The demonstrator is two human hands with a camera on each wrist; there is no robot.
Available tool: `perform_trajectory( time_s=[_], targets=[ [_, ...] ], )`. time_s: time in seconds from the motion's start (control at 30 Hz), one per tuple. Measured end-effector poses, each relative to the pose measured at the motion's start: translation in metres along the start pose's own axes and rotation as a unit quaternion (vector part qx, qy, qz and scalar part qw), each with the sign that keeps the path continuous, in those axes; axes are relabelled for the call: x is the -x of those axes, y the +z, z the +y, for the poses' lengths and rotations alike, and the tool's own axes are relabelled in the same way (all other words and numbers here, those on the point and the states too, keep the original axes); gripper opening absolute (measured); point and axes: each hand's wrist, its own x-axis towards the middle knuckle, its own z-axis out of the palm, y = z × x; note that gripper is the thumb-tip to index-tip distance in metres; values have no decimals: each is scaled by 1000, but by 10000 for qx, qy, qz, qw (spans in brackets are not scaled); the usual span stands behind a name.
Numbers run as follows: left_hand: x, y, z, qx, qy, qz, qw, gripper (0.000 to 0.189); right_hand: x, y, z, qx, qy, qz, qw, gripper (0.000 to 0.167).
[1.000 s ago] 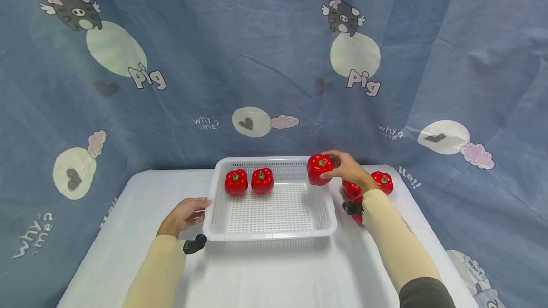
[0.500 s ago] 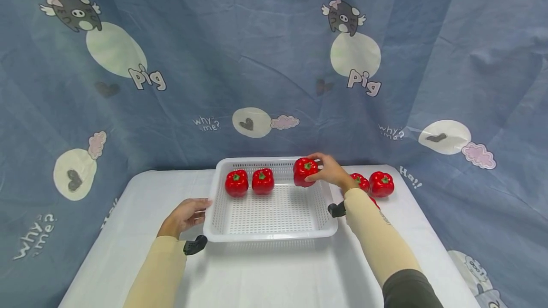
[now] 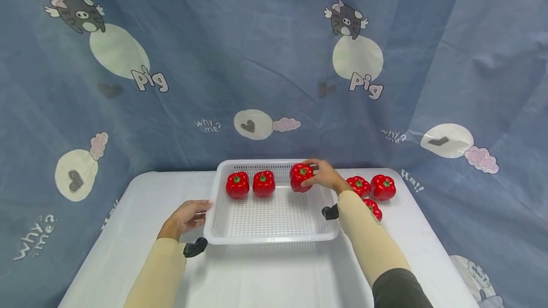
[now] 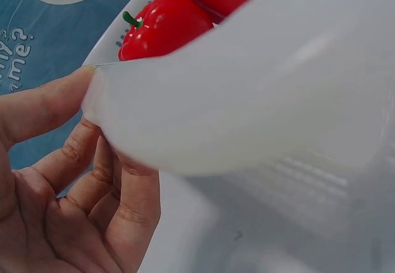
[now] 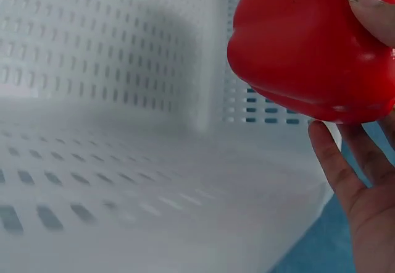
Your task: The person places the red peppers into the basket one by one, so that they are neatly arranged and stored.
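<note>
My right hand (image 3: 324,175) grips a red bell pepper (image 3: 301,178) over the back right part of a white perforated plastic basket (image 3: 269,240). In the right wrist view the thumb lies on one side of the pepper (image 5: 308,44) and the fingers on the other. Two more red bell peppers, one at the left (image 3: 237,185) and one beside it (image 3: 263,184), sit upright in the basket's back left. At the basket's left side my left hand (image 3: 188,216) pinches the rim between thumb and fingers, plain in the left wrist view, where the basket's wall (image 4: 222,112) fills the middle.
On the white table (image 3: 274,279), right of the basket, lie three loose red bell peppers: one at the back right (image 3: 383,187), one next to it (image 3: 358,186) and one nearer, partly behind my right sleeve (image 3: 373,209). A blue patterned cloth (image 3: 274,61) hangs behind the table.
My right hand has carried its pepper left from the basket's right rim to over its inside, then slightly lower. The loose peppers on the right show more. My left hand stays at the rim.
</note>
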Motion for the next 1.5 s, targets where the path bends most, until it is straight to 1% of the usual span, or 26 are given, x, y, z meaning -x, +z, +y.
perform_trajectory(
  time_s=[0.1,0.27,0.57,0.77,0.9,0.97,1.07,1.1,1.33,1.5],
  targets=[
    [-1,0,1,-23,1,27,10000,55,-4,3,0,43,-18,14,10000,71],
    [-2,1,1,31,-3,-31,10000,54,-8,9,-1,17,122,44,9999,68],
    [0,0,-1,49,-11,-11,10000,54,-13,29,2,-13,212,78,9997,71],
    [0,0,0,33,-28,5,10000,54,-19,41,7,5,-8,262,9997,67],
    [-2,0,0,56,-57,9,10000,54,-22,49,8,109,-40,314,9994,67],
    [-2,0,0,92,-80,31,9999,53,-22,51,8,148,-32,296,9994,67],
    [-2,0,0,84,-59,-17,9999,54,-24,54,8,113,-32,282,9995,66],
    [-2,0,0,102,-68,20,9999,53,-25,54,8,89,-50,289,9995,66],
    [-2,0,-1,132,-88,-9,9999,53,-28,58,11,58,-5,405,9992,66],
    [-2,0,-1,80,-78,61,9999,51,-27,60,12,90,89,466,9988,67]
  ],
)
